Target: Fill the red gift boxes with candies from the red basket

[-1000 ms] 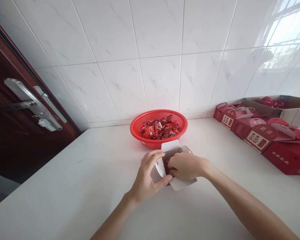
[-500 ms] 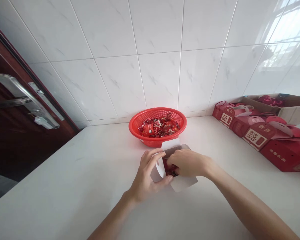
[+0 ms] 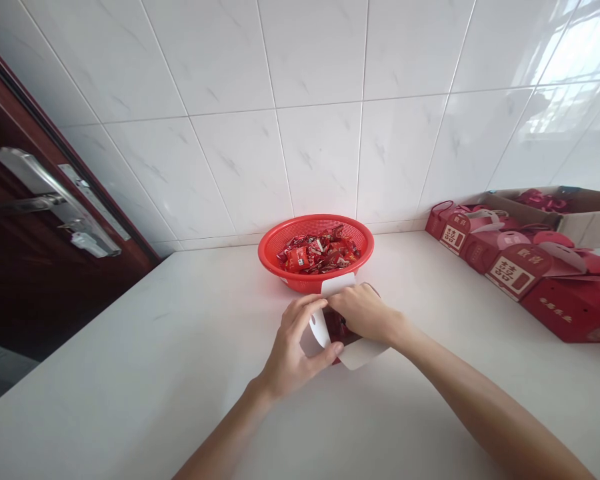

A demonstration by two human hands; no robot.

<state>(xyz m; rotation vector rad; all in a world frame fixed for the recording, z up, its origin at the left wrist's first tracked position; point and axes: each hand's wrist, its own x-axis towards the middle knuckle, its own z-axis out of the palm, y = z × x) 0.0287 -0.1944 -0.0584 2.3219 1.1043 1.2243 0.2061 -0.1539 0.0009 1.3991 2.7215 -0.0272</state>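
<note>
A small red cardboard candy box (image 3: 365, 353) stands on the counter with its pale-lined flaps folded outward and dark red wrapped pieces inside. My left hand (image 3: 295, 350) is wrapped round the box's left side, thumb at the near corner and fingers at the far one. Over the right and far part of the box lies my right hand (image 3: 363, 310), its fingers curled at the far wall and partly hidden. Just behind the box sits a red plastic basket (image 3: 269, 261) holding many red-wrapped candies (image 3: 320, 253).
Several red gift boxes with gold lettering (image 3: 510, 273) stand in a row at the right. Behind them is an open cardboard carton (image 3: 597, 227) with pink-red ribbon bows (image 3: 540, 200). White tiles (image 3: 230, 167) back the counter. At left is a dark red door with a metal handle (image 3: 60, 200).
My right hand has lifted from inside the box and shifted up toward its far edge. The near flap has tilted up slightly. My left hand keeps its place.
</note>
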